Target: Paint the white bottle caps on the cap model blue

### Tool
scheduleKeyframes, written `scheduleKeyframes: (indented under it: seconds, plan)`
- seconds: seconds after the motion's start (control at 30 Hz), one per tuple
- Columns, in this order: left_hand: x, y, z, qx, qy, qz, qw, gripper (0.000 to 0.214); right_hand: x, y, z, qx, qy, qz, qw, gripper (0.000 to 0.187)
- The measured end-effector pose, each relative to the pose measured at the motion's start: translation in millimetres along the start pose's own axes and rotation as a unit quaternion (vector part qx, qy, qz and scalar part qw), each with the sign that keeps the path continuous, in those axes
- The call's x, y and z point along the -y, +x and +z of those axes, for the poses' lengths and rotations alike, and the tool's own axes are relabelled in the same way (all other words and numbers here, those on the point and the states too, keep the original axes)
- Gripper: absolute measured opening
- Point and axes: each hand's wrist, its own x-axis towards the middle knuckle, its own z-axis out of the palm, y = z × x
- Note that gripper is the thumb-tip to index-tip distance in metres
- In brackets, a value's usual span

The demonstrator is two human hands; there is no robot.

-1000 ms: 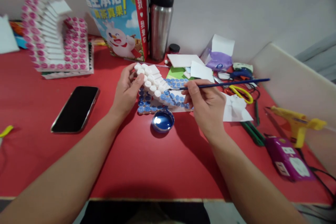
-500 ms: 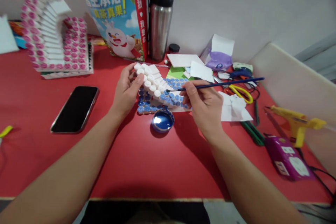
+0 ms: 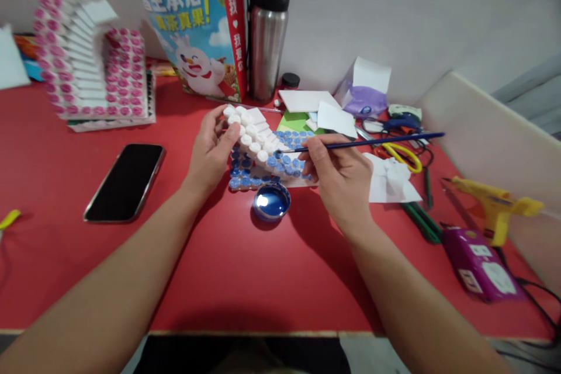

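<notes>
A stepped model of white bottle caps, partly painted blue, rests on the red table. My left hand grips its left side, fingers curled round the upper white caps. In my right hand a thin blue paintbrush is pinched, its tip touching a cap near the model's middle. A small round dish of blue paint sits just in front of the model, between my two hands.
A black phone lies to the left. A similar pink-capped model stands at the back left, with a printed carton and steel flask behind. Scissors, paper scraps, a yellow glue gun and a purple box crowd the right.
My right hand has shifted slightly left, carrying the brush tip leftward along the caps. My left hand and the model have stayed put.
</notes>
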Motion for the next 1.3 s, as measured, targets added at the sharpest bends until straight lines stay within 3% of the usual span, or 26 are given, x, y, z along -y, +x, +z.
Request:
scheduleKeyframes:
  seconds: [0.2,0.57,0.7,0.87,1.13,1.3]
  plan:
    - [-0.2,0.2,-0.1,-0.001,0.002,0.009,1.000,0.061,-0.9,1.1,0.5,-0.002,0.007,-0.009,1.000,0.030]
    - [4.0,1.3,-0.5,0.001,0.006,0.015,1.000,0.062,0.7,12.5,-4.4,-0.009,-0.010,-0.016,1.000,0.045]
    - [4.0,0.6,1.4,-0.006,0.003,0.009,1.000,0.064,11.6,32.1,-10.5,-0.025,-0.026,-0.027,0.999,0.047]
    - [3.7,0.3,1.9,-0.016,-0.015,-0.011,1.000,0.067,29.1,63.4,-10.1,0.019,-0.024,-0.053,0.998,0.057]
    - [7.8,0.8,-0.1,-0.016,0.016,0.009,1.000,0.070,-0.3,60.1,6.9,0.008,-0.038,-0.076,0.996,0.060]
    - [5.5,0.4,1.6,-0.023,0.010,0.006,1.000,0.073,-4.2,59.7,11.9,0.031,-0.056,-0.091,0.994,0.062]
